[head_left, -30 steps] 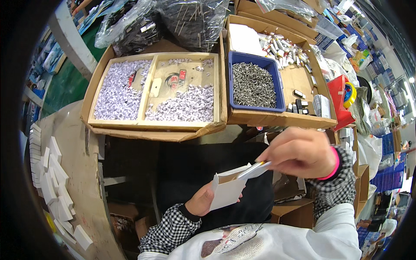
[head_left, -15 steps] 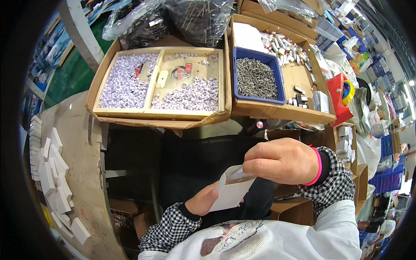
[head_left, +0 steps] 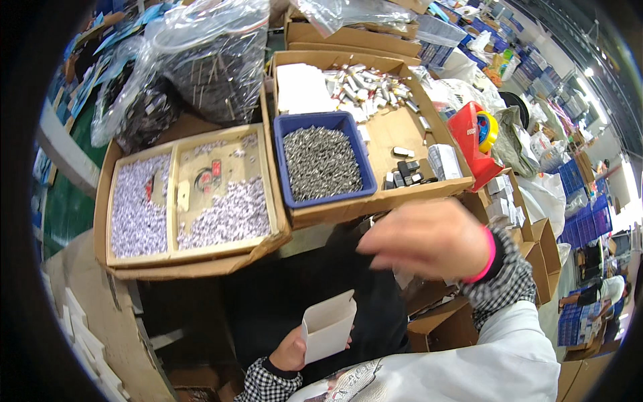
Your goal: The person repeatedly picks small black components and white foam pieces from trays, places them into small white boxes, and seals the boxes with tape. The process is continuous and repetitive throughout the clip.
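1. The left hand (head_left: 293, 350) is grasping a small white box (head_left: 328, 326), open at top, well below the blue tray (head_left: 321, 163).
2. The right hand (head_left: 429, 240) is blurred and holds nothing, just below this tray.

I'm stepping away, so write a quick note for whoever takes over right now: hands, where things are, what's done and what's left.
Left hand: holds a small white box, top open, low near the lap.
Right hand: raised above the box, blurred; whether the fingers hold anything cannot be told.
Nearby: blue bin of grey metal parts in the right cardboard tray; small white pieces in the left tray.
Done: box is opened up.
Left: box is not yet closed; contents not visible.
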The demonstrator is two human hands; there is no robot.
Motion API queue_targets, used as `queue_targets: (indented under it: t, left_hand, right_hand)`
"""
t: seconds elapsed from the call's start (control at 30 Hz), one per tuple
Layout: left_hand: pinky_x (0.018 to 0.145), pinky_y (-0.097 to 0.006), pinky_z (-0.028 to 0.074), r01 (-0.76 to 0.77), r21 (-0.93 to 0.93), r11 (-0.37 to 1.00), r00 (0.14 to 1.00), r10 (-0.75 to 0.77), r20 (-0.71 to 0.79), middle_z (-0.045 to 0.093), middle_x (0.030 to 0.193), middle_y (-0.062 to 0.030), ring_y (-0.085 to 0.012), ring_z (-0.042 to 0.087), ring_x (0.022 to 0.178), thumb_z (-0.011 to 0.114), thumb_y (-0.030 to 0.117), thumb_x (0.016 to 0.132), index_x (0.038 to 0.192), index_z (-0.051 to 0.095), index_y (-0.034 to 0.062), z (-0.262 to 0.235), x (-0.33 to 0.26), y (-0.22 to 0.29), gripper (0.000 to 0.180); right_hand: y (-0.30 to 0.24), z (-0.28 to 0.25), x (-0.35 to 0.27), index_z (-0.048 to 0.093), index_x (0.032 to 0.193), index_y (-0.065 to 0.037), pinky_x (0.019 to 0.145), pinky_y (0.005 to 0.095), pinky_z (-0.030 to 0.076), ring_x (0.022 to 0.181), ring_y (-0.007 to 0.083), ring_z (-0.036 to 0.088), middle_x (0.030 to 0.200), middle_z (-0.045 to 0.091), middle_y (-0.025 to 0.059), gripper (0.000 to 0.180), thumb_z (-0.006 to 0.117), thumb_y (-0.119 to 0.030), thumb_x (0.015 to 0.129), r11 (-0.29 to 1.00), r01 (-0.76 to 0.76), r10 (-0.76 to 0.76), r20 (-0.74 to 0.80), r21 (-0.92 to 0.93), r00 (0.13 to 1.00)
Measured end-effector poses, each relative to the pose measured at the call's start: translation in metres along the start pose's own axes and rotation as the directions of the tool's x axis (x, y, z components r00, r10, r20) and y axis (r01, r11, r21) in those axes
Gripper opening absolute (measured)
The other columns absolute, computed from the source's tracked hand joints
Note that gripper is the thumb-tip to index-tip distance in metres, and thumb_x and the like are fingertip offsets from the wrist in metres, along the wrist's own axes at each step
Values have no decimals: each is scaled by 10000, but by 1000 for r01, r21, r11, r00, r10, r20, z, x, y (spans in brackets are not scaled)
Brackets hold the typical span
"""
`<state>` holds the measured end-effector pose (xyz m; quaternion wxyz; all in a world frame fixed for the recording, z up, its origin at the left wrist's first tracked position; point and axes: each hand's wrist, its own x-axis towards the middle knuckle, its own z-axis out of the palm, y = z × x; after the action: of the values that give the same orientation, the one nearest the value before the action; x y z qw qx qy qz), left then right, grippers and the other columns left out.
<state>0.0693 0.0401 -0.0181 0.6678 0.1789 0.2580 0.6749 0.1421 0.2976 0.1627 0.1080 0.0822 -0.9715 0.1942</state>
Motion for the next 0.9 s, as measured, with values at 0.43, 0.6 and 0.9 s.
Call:
queue_targets:
  t: [0.43,0.6,0.9]
  left_hand:
    - [981,-402,414,167,-65,984,985,-163,57,472,1285,-178,-263,519,1140,623,661,706,1380,269,-49,-14,24,-7,1042]
    - [917,-348,465,85,8,996,996,-85,22,514,1263,-139,-209,570,1070,604,712,684,1375,318,-31,-6,28,0,1054]
    - [923,-351,459,68,9,998,998,-68,-13,523,1243,-136,-217,565,1071,582,706,708,1373,323,-24,-4,31,6,1021]
  right_hand:
    - [138,-42,8,713,806,-143,651,376,497,728,277,635,726,658,86,257,678,-387,734,793,-279,581,533,-542,615]
    - [148,-32,14,680,767,-102,649,383,497,727,283,631,724,640,93,242,644,-341,769,842,-202,480,522,-501,705]
    - [157,-50,7,671,836,-81,675,380,494,729,291,632,759,654,112,141,617,-204,794,836,-368,511,332,-407,793]
